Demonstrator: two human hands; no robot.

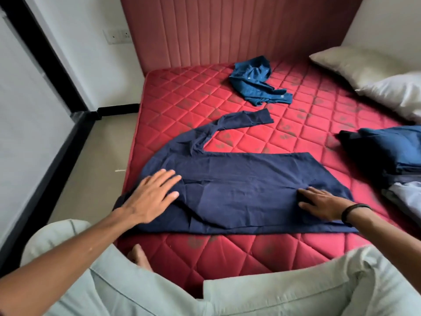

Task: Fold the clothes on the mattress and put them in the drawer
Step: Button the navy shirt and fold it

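— What are the hands doing?
— The left hand and right hand lie flat, fingers straight, on the dark blue shirt.
— Which way does it lie?
— Long side left to right, near the mattress front edge; one sleeve points away. Bare red room lies beyond.

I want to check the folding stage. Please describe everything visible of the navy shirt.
The navy shirt is thin, plain dark-blue cloth, lying flat and slightly creased at the near left part of the red mattress. One long sleeve stretches away toward the headboard. The left hand and right hand rest flat on it.
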